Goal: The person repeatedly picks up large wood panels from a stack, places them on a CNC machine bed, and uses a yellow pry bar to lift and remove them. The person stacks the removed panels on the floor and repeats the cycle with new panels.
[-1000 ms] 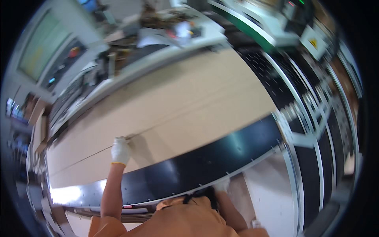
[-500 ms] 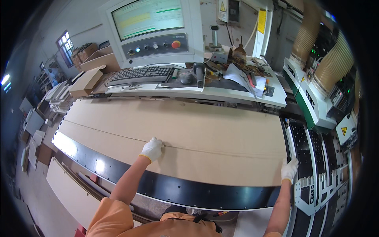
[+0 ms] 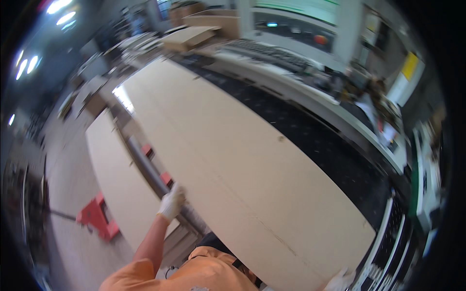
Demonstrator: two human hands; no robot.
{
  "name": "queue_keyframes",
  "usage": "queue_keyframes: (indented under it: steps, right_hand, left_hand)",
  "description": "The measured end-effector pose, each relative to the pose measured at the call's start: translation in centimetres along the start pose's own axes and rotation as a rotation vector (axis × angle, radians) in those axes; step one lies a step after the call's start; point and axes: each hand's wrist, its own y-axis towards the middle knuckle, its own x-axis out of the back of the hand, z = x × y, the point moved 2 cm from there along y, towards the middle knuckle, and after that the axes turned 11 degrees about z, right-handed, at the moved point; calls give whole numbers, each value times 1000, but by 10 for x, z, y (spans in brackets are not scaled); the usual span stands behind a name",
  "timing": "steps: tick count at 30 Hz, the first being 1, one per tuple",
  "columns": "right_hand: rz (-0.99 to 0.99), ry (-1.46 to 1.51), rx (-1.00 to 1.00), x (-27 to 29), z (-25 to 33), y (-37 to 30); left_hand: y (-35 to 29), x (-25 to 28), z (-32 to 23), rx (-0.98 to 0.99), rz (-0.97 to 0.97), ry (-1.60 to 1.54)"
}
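While gloved hands [image 3: 172, 202] [image 3: 340, 281] touch board [image 3: 242, 165], open box [image 3: 213, 21] beyond, contents hidden

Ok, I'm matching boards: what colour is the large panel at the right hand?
The large panel is pale beige, seen best in the head view.

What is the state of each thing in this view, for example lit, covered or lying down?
Left hand: gloved, at large board's near edge
Right hand: gloved, blurred, at the board's near right corner
Large board: broad face up
Black table: partly covered
Lower board: lying flat
Screen: lit
Ceiling lights: on
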Motion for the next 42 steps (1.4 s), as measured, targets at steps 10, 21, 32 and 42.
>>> queue_keyframes:
  steps: [10,21,32,42]
  right_hand:
    - [431,204,126,83,-40,-54]
    - [559,392,481,139,69,-149]
    - [719,430,820,187,168,-226]
    - [882,243,1223,140,332,-399]
  left_hand:
    - [-74,82,43,-170,123,-407]
    - [-284,297,142,-252,133,-842]
    - [-494,370,348,-378,-444,-1182]
    - [-687,386,481,-525,-928,-1408]
